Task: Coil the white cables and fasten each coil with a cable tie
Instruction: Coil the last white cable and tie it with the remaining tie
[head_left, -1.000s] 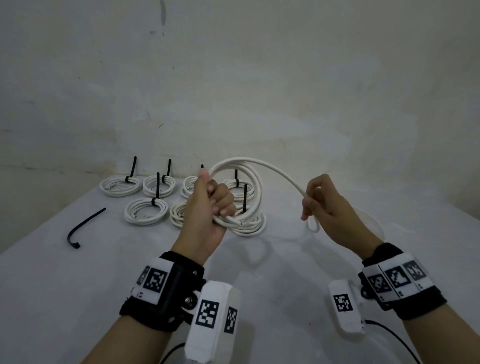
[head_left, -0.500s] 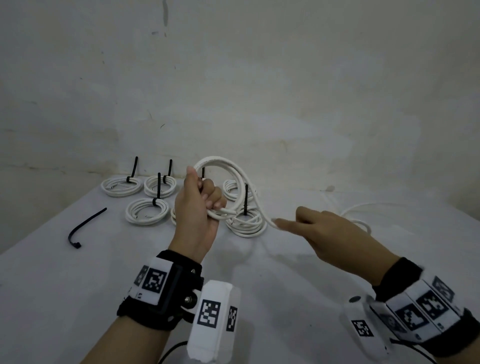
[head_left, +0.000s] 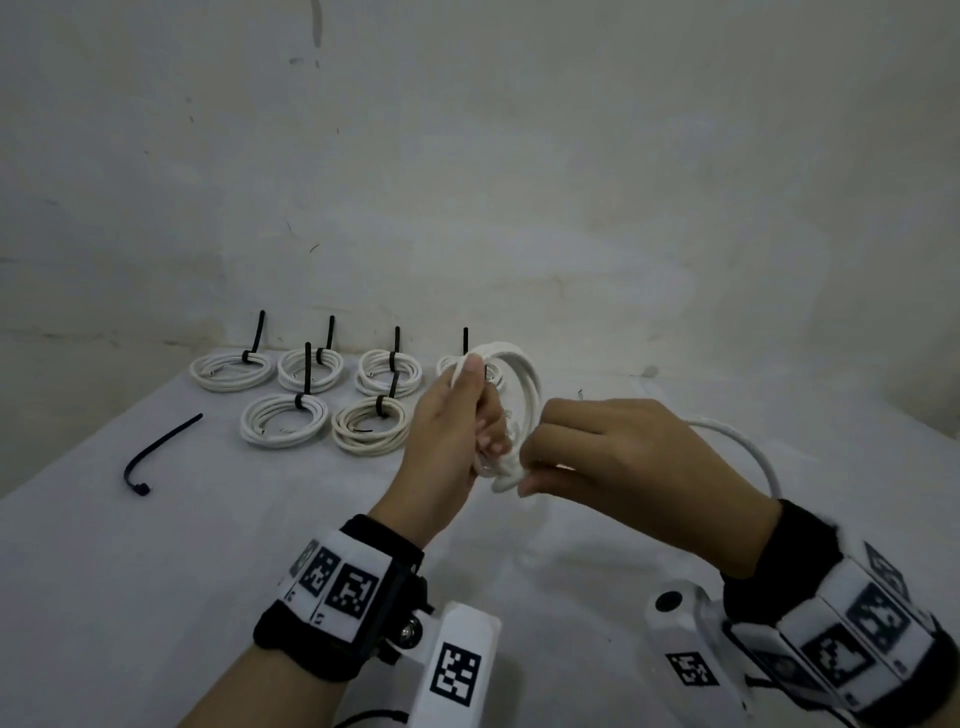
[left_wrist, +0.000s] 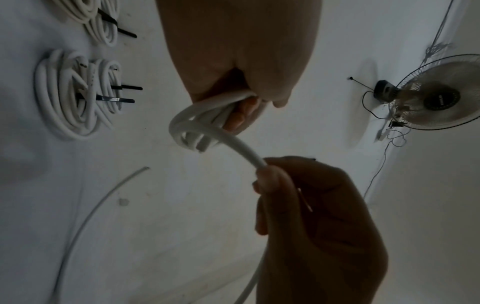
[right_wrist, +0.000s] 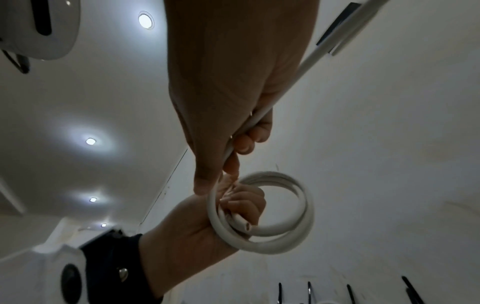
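Note:
My left hand (head_left: 467, 431) grips a white cable coil (head_left: 519, 384) of a few loops, held upright above the table; the coil (right_wrist: 280, 211) shows its cut end in the right wrist view. My right hand (head_left: 571, 457) pinches the free run of the same cable (head_left: 748, 452) right beside the coil and touches the left fingers. The free cable (left_wrist: 239, 148) arcs from the coil into my right fingers (left_wrist: 270, 179), then trails behind my right wrist. A loose black cable tie (head_left: 156, 457) lies on the table at the left.
Several tied white coils (head_left: 283, 426) with black ties stand in two rows at the back of the white table (head_left: 156, 597), close to the wall. A loose cable end (left_wrist: 98, 207) lies on the table. A fan (left_wrist: 439, 92) stands off to the side.
My right hand swept from out at the right down and in to the coil, laying another loop. My left hand has moved right with the coil, uncovering the tied coils behind.

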